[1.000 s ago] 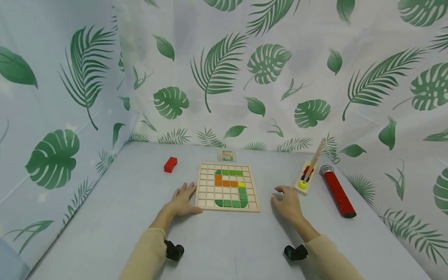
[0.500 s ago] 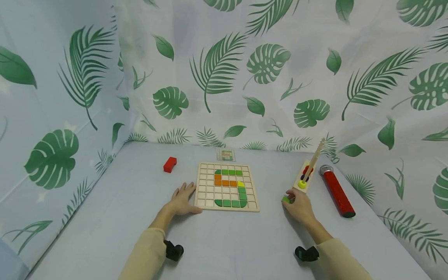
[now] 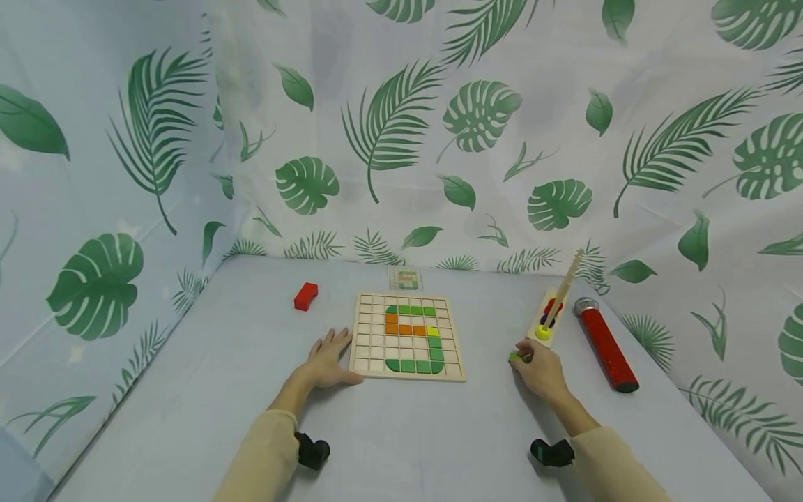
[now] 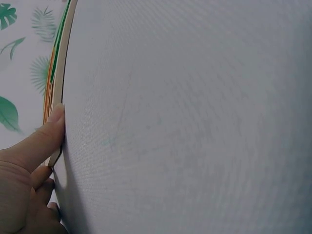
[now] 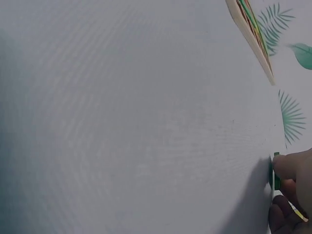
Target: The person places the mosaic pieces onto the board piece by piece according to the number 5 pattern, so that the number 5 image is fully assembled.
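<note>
A wooden grid board [image 3: 371,341] lies flat on the table, with green, orange and yellow tiles set in some of its squares. My left hand [image 3: 325,361] rests at its lower left corner, fingers spread along the left side. In the left wrist view the thumb [image 4: 36,146] touches the board's edge [image 4: 60,73]. Right of the board, my right hand [image 3: 541,369] pinches a small green tile [image 3: 516,358] close to the tabletop. The right wrist view shows the thumb against this green tile [image 5: 277,183]; the fingers partly cover it.
Just beyond my right hand stands a wooden stand [image 3: 534,326] with an upright stick and coloured pieces. A red microphone-like cylinder [image 3: 607,348] lies to its right. A red arch block [image 3: 305,296] sits at back left, and a pattern card [image 3: 406,279] lies behind the board.
My right hand has moved right and slightly down, toward the near end of the wooden stand, and a green tile now shows between its fingers. The left hand has stayed in place.
</note>
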A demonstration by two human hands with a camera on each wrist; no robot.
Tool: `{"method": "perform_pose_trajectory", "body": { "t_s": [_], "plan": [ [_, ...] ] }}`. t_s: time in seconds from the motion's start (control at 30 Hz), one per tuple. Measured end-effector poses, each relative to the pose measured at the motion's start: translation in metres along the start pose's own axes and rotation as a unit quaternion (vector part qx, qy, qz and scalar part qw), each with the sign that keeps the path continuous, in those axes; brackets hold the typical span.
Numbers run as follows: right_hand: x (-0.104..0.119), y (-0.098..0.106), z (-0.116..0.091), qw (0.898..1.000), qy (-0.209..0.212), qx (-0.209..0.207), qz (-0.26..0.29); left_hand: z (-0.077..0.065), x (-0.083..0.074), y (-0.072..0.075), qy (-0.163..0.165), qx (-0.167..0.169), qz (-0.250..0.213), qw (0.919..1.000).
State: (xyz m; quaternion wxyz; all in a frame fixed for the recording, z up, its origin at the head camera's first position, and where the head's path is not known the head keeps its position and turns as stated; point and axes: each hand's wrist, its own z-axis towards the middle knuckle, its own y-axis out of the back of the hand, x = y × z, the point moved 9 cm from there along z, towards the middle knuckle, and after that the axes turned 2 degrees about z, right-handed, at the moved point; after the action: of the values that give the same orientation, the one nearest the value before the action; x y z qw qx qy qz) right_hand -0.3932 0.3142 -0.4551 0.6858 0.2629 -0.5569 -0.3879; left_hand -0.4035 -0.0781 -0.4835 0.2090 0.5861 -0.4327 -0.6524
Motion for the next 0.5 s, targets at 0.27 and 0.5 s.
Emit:
{"method": "perform_pose_trajectory", "body": {
  "t_s": [0.27,0.5],
  "plan": [
    [0.009,0.002,0.003,0.999,0.028,-0.034,0.017,0.000,0.001,0.000,0.001,-0.003,-0.001,1.0000],
    [0.024,-0.015,0.006,0.994,0.087,-0.051,0.029,0.001,0.003,-0.001,0.006,-0.001,0.002,1.0000]
  ]
}}
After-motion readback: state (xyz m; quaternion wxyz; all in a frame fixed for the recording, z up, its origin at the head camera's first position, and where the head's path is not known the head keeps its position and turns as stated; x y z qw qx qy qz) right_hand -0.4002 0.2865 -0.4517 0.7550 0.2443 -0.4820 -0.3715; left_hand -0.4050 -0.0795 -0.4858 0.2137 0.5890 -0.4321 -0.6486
